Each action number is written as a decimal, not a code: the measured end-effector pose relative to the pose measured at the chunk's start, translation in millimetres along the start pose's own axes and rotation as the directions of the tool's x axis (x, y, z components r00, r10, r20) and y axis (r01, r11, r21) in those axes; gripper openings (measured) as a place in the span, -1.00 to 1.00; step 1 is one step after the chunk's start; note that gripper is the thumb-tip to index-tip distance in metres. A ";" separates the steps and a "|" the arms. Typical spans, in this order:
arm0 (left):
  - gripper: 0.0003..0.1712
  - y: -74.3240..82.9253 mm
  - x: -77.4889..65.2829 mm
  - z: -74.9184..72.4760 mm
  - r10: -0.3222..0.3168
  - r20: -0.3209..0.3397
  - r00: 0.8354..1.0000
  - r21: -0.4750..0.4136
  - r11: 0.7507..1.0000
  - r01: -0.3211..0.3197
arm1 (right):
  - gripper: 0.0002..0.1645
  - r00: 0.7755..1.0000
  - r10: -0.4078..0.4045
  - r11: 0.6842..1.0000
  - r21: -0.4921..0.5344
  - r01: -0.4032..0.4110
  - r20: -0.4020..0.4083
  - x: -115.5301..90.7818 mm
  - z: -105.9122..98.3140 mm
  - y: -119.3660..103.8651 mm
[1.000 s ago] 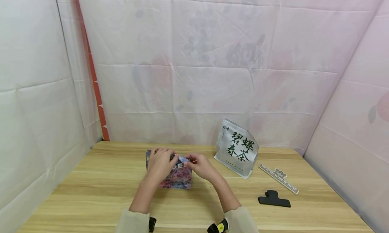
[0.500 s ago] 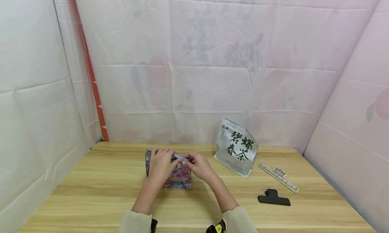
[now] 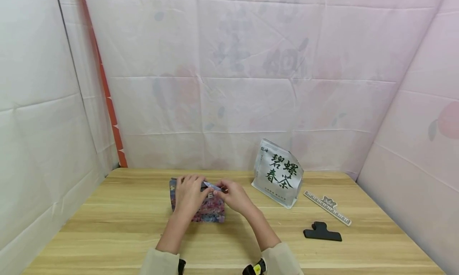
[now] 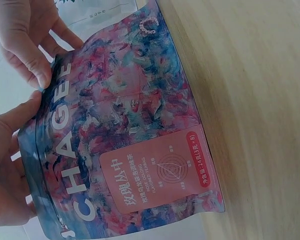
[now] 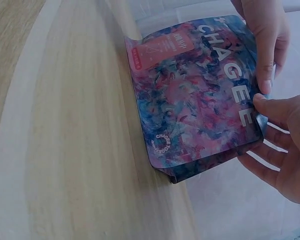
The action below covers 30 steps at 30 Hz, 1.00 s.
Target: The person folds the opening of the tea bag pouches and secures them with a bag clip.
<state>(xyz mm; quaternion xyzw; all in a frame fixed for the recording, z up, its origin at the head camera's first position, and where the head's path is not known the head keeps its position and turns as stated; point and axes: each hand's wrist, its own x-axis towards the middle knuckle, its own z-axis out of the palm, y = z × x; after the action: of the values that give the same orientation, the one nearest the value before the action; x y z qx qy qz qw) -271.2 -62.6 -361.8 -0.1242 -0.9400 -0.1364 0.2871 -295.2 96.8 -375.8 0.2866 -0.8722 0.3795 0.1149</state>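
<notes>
A tea bag pouch (image 3: 211,213) with a pink and blue painted pattern and white "CHAGEE" lettering stands on the table. My left hand (image 3: 189,194) grips its top edge, thumb on the front and fingers behind. My right hand (image 3: 234,195) pinches the top edge at the right corner. In the left wrist view the pouch's front (image 4: 120,95) shows a pink label, and the two thumb tips nearly meet at the top edge. From the right wrist view, the fingers of my right hand (image 5: 292,150) reach behind the pouch.
A silver tea pouch (image 3: 277,175) with dark green characters stands at the back, right of the hands. On the table's right side lie a pale long-bar clip (image 3: 328,207) and a black bag clip (image 3: 322,232). White cloth (image 3: 229,87) hangs around the table (image 3: 118,227).
The left thumb has moved slightly right, closer to the right thumb, covering more of the lettering. Both hands keep hold of the pouch. The head view has shifted a little.
</notes>
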 end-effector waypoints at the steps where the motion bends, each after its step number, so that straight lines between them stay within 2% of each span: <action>1: -0.65 -0.1 0.1 -0.1 -0.003 0.004 1.000 0.001 1.000 0.003 | -0.87 1.000 0.002 1.000 0.007 -0.002 0.011 0.0 -0.6 -0.4; 8: -0.63 0.5 -0.2 -1.3 -0.003 0.011 1.000 0.003 1.000 0.003 | -0.78 0.991 -0.029 0.995 0.098 0.016 0.132 -1.5 -10.0 3.3; 13: -0.62 0.7 -1.2 -1.6 -0.002 0.014 1.000 -0.005 1.000 0.002 | -0.74 0.984 -0.051 0.984 0.177 0.021 0.169 -1.8 -12.3 10.8; 19: -0.63 0.9 -0.8 -2.1 0.001 0.012 1.000 -0.006 1.000 -0.001 | -0.75 0.989 -0.039 0.982 0.191 0.011 0.143 -1.0 -8.3 14.4; 25: -0.64 1.5 0.4 -2.0 -0.011 0.029 1.000 0.004 1.000 0.011 | -0.81 0.995 0.008 0.990 0.136 -0.022 0.098 -0.4 -4.3 11.0; 30: -0.66 1.4 1.0 -2.5 -0.020 0.041 0.999 0.004 1.000 0.020 | -0.85 0.999 0.015 0.997 0.076 -0.019 0.052 -0.4 -1.5 9.1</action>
<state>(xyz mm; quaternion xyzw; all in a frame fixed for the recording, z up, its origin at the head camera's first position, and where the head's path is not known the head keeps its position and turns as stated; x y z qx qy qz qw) -270.4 -61.9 -359.0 -0.1169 -0.9471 -0.1349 0.2667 -300.3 103.0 -380.4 0.2929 -0.8621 0.4061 0.0783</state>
